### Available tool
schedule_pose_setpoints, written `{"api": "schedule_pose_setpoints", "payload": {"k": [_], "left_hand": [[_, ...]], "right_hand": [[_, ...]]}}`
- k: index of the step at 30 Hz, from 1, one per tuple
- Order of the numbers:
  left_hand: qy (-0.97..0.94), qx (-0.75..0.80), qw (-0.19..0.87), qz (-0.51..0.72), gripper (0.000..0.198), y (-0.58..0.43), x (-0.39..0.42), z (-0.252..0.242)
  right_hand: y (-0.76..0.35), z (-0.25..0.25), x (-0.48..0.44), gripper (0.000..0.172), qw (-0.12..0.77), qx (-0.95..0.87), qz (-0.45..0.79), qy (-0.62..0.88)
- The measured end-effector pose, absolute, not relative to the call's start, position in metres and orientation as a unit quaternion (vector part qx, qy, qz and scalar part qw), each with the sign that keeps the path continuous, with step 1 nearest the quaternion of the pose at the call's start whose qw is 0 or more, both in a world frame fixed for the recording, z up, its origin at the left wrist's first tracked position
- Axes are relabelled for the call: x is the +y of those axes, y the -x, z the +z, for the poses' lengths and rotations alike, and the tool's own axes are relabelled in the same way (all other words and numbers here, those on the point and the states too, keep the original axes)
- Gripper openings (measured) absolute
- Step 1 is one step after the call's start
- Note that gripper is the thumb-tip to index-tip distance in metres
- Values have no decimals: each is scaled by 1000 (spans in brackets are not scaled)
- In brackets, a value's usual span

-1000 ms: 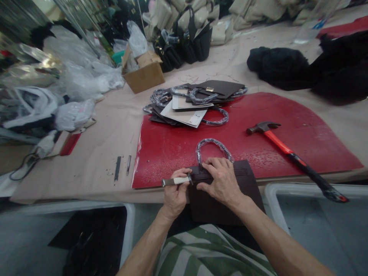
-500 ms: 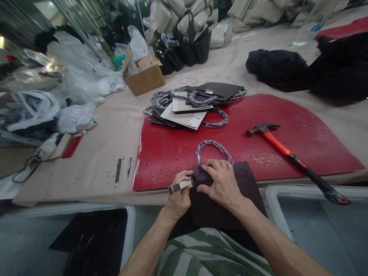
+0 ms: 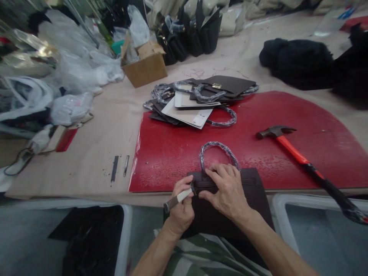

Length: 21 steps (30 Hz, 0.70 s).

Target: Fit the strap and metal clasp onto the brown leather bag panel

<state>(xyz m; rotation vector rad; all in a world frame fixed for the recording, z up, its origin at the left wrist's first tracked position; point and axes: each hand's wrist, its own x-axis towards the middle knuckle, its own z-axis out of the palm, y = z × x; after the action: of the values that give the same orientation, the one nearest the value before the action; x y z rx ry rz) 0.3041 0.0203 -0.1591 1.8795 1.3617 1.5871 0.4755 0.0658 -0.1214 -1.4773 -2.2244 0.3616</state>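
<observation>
My left hand (image 3: 181,205) is closed around a short tool with a brown-and-white handle (image 3: 178,199). Its dark tip meets the left end of a strap on a dark brown handbag panel (image 3: 253,203). My right hand (image 3: 228,188) presses on the same panel, thumb apart from the curled fingers, gripping it near the strap. A plastic-wrapped bag handle (image 3: 218,145) loops up from the panel's top edge, just beyond my right fingers. The panel overhangs the table edge towards my lap. What lies under my fingers is hidden.
A claw hammer (image 3: 293,151) lies on the red mat (image 3: 172,153), right of my hands. Behind are stacked bag panels (image 3: 235,85) and a cardboard box (image 3: 146,69). A metal rod (image 3: 126,165) and a dark strip (image 3: 114,168) lie left. White-rimmed bins (image 3: 128,226) stand below the edge.
The view has shifted a little. The brown-and-white handle slants more steeply, its outer end lower. Both hands stay at the panel's strap, with the same hold.
</observation>
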Motion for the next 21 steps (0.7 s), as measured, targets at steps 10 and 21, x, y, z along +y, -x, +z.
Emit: {"api": "schedule_pose_setpoints", "payload": {"k": [10, 21], "left_hand": [[-685, 439, 236, 532, 19, -291, 31, -155], [-721, 421, 245, 494, 21, -287, 39, -150]], "right_hand": [[-476, -121, 67, 59, 221, -802, 143, 536], [-477, -124, 67, 64, 229, -802, 142, 533]]}}
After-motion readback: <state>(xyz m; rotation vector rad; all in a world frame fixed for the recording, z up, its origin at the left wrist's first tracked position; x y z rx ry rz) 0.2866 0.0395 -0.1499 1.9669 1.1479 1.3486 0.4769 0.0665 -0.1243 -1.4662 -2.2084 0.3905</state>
